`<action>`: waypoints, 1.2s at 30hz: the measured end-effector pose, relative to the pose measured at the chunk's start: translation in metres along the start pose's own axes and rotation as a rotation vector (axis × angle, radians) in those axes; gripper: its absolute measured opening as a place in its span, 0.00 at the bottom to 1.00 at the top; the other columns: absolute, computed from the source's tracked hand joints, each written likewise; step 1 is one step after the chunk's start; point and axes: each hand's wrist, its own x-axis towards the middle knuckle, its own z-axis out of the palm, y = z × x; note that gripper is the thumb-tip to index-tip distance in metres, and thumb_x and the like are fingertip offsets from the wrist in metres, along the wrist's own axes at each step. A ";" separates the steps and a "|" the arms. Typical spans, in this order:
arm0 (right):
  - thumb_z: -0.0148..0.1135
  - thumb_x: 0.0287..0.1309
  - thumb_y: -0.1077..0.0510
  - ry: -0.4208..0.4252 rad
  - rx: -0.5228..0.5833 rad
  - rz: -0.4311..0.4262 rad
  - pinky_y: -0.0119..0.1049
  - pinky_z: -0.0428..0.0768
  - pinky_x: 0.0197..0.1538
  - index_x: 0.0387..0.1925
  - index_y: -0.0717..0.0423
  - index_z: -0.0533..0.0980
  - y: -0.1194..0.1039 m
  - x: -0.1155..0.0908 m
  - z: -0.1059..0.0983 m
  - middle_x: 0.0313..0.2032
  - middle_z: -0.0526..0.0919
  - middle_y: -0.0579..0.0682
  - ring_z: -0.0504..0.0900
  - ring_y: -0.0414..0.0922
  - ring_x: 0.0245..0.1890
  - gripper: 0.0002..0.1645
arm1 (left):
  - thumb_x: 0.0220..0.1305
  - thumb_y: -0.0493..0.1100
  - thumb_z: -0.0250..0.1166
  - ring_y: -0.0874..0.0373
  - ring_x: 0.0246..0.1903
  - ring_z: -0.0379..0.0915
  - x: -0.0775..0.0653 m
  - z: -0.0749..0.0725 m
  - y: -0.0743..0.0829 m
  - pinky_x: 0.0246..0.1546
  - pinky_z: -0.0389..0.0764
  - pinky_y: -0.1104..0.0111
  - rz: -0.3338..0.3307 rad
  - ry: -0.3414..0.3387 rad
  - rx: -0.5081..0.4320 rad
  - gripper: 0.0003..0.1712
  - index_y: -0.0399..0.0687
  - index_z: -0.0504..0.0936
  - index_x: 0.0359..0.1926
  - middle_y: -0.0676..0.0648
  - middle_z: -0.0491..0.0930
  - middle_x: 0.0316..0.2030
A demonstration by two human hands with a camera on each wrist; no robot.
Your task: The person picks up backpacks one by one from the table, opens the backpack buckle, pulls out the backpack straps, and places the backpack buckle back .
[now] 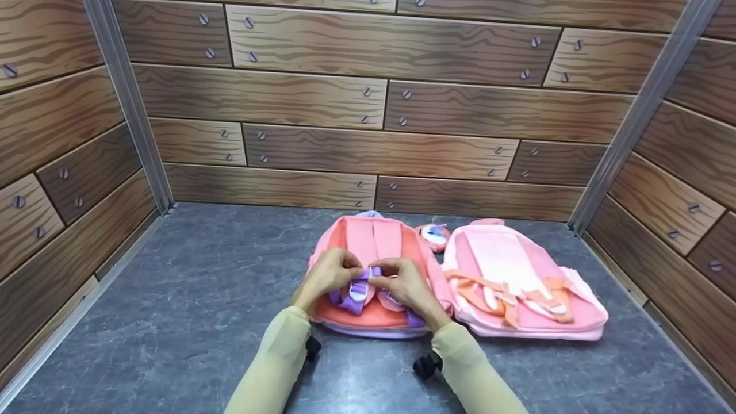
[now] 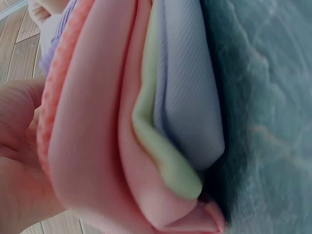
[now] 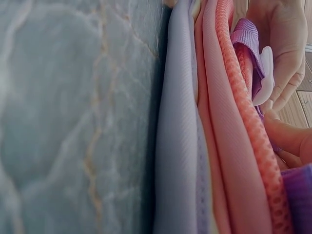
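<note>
A coral-pink backpack [image 1: 376, 236] lies on the grey tabletop with its shoulder-strap side up. Over its middle, my left hand [image 1: 329, 277] pinches a purple strap [image 1: 368, 272] between thumb and fingers. From the other side my right hand [image 1: 407, 283] pinches the same strap's right end, by a small pale piece. Just below hangs a white buckle [image 1: 357, 291] on purple webbing; the right wrist view also has a white buckle [image 3: 265, 78] close to the left hand. Layered side panels [image 2: 92, 112] of the backpack fill much of the left wrist view.
A lighter pink backpack [image 1: 506, 259] with orange straps [image 1: 560, 299] lies against the coral one on the right. Between their tops sits a round pink piece [image 1: 434, 236] with a blue and white picture. Wood-patterned walls [image 1: 374, 103] enclose the tabletop [image 1: 201, 299] at the back and sides.
</note>
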 end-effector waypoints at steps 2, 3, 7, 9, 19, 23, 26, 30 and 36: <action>0.71 0.51 0.62 0.003 0.005 0.000 0.36 0.80 0.47 0.44 0.56 0.85 0.000 0.000 0.000 0.40 0.88 0.53 0.85 0.45 0.41 0.16 | 0.60 0.38 0.66 0.66 0.22 0.73 0.000 -0.001 -0.001 0.27 0.74 0.74 -0.007 0.011 0.005 0.05 0.41 0.87 0.32 0.48 0.86 0.26; 0.71 0.51 0.62 0.004 0.005 0.000 0.36 0.80 0.46 0.44 0.56 0.85 0.000 0.000 0.000 0.40 0.88 0.53 0.85 0.45 0.40 0.16 | 0.60 0.37 0.67 0.66 0.23 0.72 0.000 -0.001 -0.001 0.27 0.73 0.74 0.000 0.020 0.011 0.05 0.41 0.87 0.32 0.48 0.85 0.26; 0.72 0.50 0.62 0.003 0.002 -0.009 0.36 0.80 0.46 0.44 0.56 0.84 0.000 0.000 0.001 0.40 0.88 0.52 0.85 0.44 0.40 0.16 | 0.60 0.36 0.66 0.66 0.22 0.72 -0.001 0.000 -0.001 0.27 0.74 0.73 0.032 0.037 0.011 0.05 0.42 0.87 0.31 0.48 0.85 0.25; 0.72 0.50 0.62 0.000 -0.003 -0.014 0.35 0.80 0.45 0.44 0.56 0.84 0.001 0.000 0.001 0.39 0.88 0.52 0.84 0.44 0.39 0.16 | 0.60 0.36 0.65 0.67 0.22 0.72 -0.001 0.002 -0.001 0.28 0.75 0.73 0.043 0.037 0.012 0.05 0.42 0.87 0.31 0.49 0.85 0.26; 0.73 0.48 0.62 0.011 0.021 -0.002 0.35 0.80 0.46 0.43 0.56 0.85 0.001 0.000 0.000 0.39 0.89 0.52 0.85 0.45 0.41 0.16 | 0.61 0.37 0.66 0.66 0.23 0.75 0.000 0.003 0.000 0.32 0.77 0.72 0.020 0.016 0.016 0.05 0.43 0.88 0.33 0.48 0.87 0.28; 0.72 0.49 0.62 0.011 0.032 0.006 0.34 0.80 0.46 0.43 0.56 0.85 0.002 0.000 0.000 0.39 0.89 0.53 0.85 0.45 0.40 0.16 | 0.61 0.37 0.65 0.66 0.20 0.73 0.000 0.003 0.000 0.29 0.75 0.73 0.000 0.015 -0.005 0.05 0.43 0.87 0.32 0.48 0.86 0.28; 0.72 0.49 0.63 0.014 0.026 -0.002 0.34 0.80 0.45 0.42 0.57 0.85 0.002 0.001 0.000 0.39 0.88 0.53 0.85 0.45 0.40 0.16 | 0.61 0.36 0.65 0.66 0.22 0.74 0.000 0.005 0.001 0.29 0.76 0.73 -0.004 0.023 -0.029 0.05 0.43 0.87 0.32 0.49 0.86 0.28; 0.73 0.48 0.62 0.013 0.008 -0.014 0.35 0.81 0.46 0.41 0.56 0.85 0.001 0.000 0.000 0.39 0.88 0.53 0.85 0.45 0.40 0.15 | 0.60 0.35 0.65 0.66 0.25 0.73 0.001 0.009 0.001 0.32 0.75 0.73 0.020 0.030 -0.043 0.05 0.42 0.87 0.32 0.48 0.86 0.28; 0.73 0.49 0.61 0.016 -0.003 -0.009 0.35 0.80 0.45 0.42 0.55 0.85 0.000 -0.001 0.000 0.39 0.88 0.52 0.85 0.44 0.39 0.15 | 0.60 0.36 0.65 0.66 0.27 0.73 0.002 0.009 0.000 0.34 0.76 0.71 0.035 0.033 -0.032 0.05 0.41 0.87 0.32 0.48 0.86 0.29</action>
